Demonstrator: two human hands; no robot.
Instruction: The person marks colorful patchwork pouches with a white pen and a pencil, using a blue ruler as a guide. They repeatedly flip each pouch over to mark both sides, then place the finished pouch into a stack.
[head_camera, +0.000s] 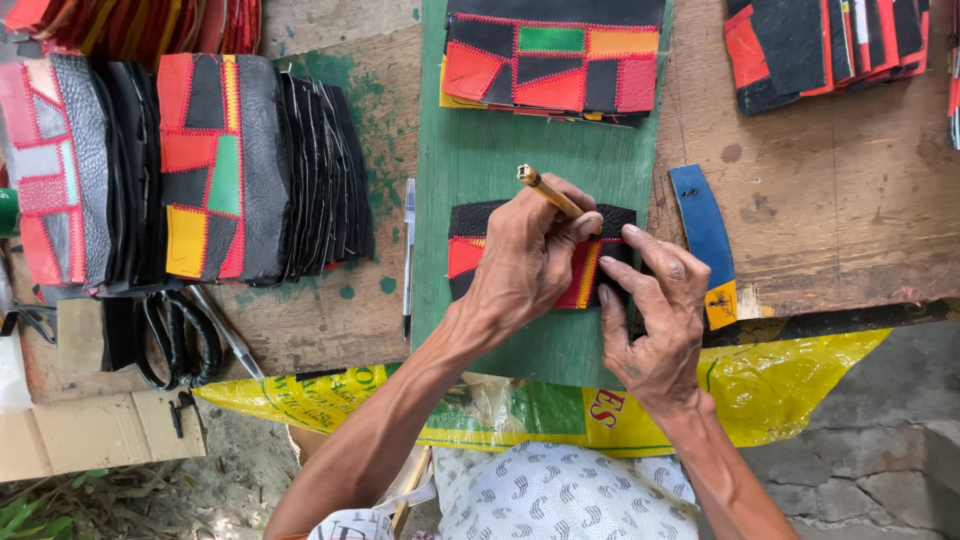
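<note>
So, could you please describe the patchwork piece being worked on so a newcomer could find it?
Start at the green board in the middle of the wooden table. Two patchwork pieces lie on it; take the nearer one, under both hands. Unlike the far one, the left hand holds a tool over it.

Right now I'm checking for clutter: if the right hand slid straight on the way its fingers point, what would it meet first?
The right hand points up and left across the patchwork piece; it would probably meet the left hand, holding the yellow-handled tool, first.

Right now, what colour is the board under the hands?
Green, a painted board, seen best in the head view.
</note>
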